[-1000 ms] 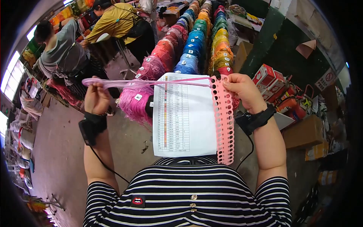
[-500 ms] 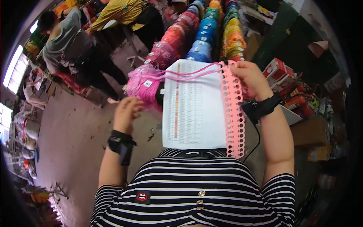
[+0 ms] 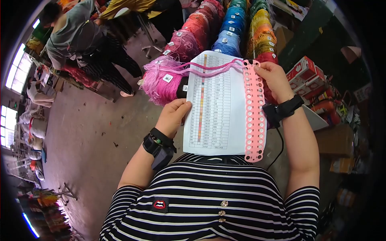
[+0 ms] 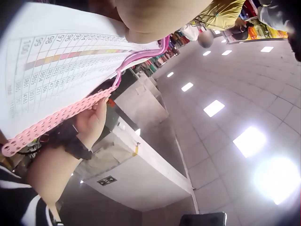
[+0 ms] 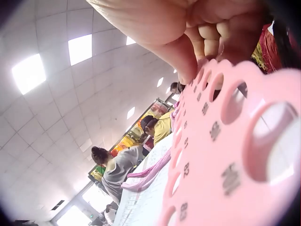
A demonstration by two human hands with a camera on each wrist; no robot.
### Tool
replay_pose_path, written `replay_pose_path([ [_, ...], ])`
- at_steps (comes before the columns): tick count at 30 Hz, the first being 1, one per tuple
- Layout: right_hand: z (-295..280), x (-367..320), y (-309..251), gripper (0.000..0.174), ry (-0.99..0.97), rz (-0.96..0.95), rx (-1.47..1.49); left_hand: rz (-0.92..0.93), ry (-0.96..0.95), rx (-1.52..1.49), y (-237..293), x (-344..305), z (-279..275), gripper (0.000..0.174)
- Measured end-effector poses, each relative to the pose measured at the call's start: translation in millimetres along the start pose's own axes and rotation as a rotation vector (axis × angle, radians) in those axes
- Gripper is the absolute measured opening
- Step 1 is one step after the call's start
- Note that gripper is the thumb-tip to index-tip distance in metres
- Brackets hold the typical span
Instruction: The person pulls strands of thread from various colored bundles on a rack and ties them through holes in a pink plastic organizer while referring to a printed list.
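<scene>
The left hand (image 3: 173, 116) pinches the left edge of a printed paper sheet (image 3: 235, 120), thumb on top. At the upper right, the right hand (image 3: 274, 80) pinches a pink perforated strip (image 3: 254, 116) between thumb and fingers. The strip lies along the sheet's right side, with numbers beside its holes in the right wrist view. Pink and lilac strands (image 3: 209, 71) run from the strip's top across the sheet toward magenta yarn (image 3: 161, 85). In the left wrist view the right hand (image 4: 91, 123) is behind the strip (image 4: 61, 115).
Rows of labelled yarn, blue (image 3: 230, 28) and yellow-orange (image 3: 262, 32) among them, extend ahead. Red-and-white boxes (image 3: 304, 72) and a brown carton (image 3: 333, 140) stand at the right. A person in grey (image 3: 80, 38) stands at the left, with another in yellow beyond.
The left hand has let go of the strands and moved right and down to the sheet's edge. The once taut strands now hang slack over the sheet. The right hand still holds the strip.
</scene>
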State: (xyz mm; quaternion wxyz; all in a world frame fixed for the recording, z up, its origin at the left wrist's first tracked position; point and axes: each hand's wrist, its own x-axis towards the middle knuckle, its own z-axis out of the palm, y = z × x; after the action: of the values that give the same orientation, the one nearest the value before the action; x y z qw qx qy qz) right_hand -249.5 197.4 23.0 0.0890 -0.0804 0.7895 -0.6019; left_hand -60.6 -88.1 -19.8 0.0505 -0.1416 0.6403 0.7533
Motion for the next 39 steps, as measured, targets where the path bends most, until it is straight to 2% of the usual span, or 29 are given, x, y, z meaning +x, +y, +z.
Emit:
replay_pose_path([
  [5, -10, 4, 0, 0.019, 0.075, 0.030, 0.233, -0.015, 0.035, -0.048, 2, 2, 3, 0.021],
  [8, -8, 3, -1, 0.019, 0.104, 0.058, 0.197, -0.024, 0.023, -0.054, 0, 4, 1, 0.020],
  [11, -8, -3, 0, 0.031, 0.025, 0.114, 0.187, -0.034, 0.022, -0.046, 1, 4, 1, 0.020],
  [14, -5, -22, -2, 0.051, 0.028, 0.002, 0.152, -0.027, 0.015, -0.040, 1, 3, 0, 0.020],
  [19, -5, -56, -12, 0.072, -0.029, -0.080, -0.028, -0.040, -0.020, -0.020, -1, 5, -5, 0.021],
  [20, -3, -62, -13, 0.072, -0.037, -0.130, -0.094, -0.045, -0.016, -0.025, 1, 4, -4, 0.021],
  [22, 5, -79, -17, 0.072, -0.057, -0.179, -0.046, -0.052, -0.007, -0.040, 6, 1, 1, 0.020],
  [23, 4, -85, -16, 0.072, -0.080, -0.131, -0.177, -0.054, -0.008, -0.050, 5, 2, 1, 0.020],
  [26, 11, -97, -9, 0.073, 0.022, -0.298, -0.616, -0.060, -0.017, -0.069, 2, 3, 0, 0.021],
  [30, 21, -110, -23, 0.073, 0.019, -0.219, -0.621, -0.074, -0.066, -0.012, 1, 8, -6, 0.022],
  [33, 26, -114, -24, 0.069, 0.075, -0.318, -0.731, -0.090, -0.133, 0.015, 4, 11, -10, 0.021],
  [39, 42, -114, -16, 0.066, 0.174, -0.260, -0.761, -0.126, -0.277, 0.083, 10, 26, -29, 0.022],
])
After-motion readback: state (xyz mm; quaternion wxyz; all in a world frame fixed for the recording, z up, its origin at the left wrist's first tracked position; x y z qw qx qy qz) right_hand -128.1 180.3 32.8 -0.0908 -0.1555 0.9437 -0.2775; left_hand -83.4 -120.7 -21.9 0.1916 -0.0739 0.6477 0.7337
